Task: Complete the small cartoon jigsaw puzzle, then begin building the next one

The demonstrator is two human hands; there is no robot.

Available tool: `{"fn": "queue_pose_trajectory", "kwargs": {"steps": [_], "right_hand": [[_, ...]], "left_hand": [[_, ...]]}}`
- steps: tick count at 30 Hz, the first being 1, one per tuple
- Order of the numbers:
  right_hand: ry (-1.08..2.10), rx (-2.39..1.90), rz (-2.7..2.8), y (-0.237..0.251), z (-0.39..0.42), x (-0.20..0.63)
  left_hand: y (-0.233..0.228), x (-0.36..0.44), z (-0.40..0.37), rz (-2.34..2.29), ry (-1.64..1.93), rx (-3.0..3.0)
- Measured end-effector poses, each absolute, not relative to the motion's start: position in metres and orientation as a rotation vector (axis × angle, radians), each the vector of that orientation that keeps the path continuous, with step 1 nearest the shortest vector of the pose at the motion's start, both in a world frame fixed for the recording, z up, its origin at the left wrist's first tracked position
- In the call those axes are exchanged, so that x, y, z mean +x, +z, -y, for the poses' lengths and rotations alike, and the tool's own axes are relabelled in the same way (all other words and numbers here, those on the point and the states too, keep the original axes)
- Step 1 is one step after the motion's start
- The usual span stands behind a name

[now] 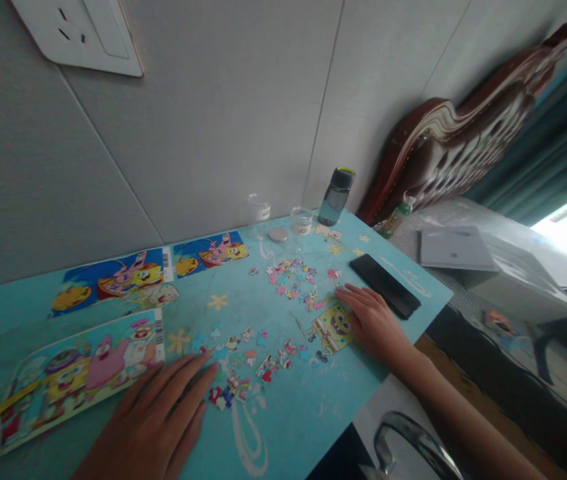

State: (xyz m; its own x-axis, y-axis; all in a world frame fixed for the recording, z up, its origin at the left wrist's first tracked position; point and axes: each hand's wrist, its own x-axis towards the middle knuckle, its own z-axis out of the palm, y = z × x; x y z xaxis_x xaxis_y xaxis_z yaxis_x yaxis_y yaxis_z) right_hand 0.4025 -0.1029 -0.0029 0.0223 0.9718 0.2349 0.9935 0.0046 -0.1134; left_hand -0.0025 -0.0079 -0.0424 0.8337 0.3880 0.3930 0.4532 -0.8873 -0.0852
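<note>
Fingers (pixel 190 373) of our left hand (pixel 158 420) lay spread flat beside loose cardboard puzzle pieces (pixel 243 373); our right hand (pixel 373 323) rested flat, fingers together, beside them, holding nothing.

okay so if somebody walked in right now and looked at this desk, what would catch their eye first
Most likely the bright cartoon puzzle pieces scattered across the middle of the turquoise table, with a partly joined yellow character piece beside the right hand. The left hand lies flat at the near edge, next to a colourful puzzle picture card. A black phone lies just beyond the right hand.
</note>
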Motion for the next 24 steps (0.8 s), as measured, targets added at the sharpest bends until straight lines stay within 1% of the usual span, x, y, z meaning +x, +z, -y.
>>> {"fn": "queue_pose_trajectory", "kwargs": {"steps": [10, 15, 18, 21, 24], "right_hand": [[0.076, -1.780, 2.132, 0.003, 0.078, 0.380], [-0.150, -2.044, 1.946, -0.007, 0.064, 0.402], [-0.203, -2.146, 1.945, -0.014, 0.062, 0.412], [-0.144, -2.095, 2.018, -0.015, 0.064, 0.410], [0.002, -1.943, 2.098, -0.009, 0.064, 0.400]], "left_hand": [[-0.045, -0.003, 0.007, 0.640, -0.560, -2.836], [-0.041, -0.002, 0.007, 0.618, -0.568, -2.831], [-0.038, 0.000, 0.008, 0.623, -0.580, -2.821], [-0.035, 0.002, 0.009, 0.642, -0.596, -2.813], [-0.034, 0.003, 0.011, 0.651, -0.593, -2.802]]}}
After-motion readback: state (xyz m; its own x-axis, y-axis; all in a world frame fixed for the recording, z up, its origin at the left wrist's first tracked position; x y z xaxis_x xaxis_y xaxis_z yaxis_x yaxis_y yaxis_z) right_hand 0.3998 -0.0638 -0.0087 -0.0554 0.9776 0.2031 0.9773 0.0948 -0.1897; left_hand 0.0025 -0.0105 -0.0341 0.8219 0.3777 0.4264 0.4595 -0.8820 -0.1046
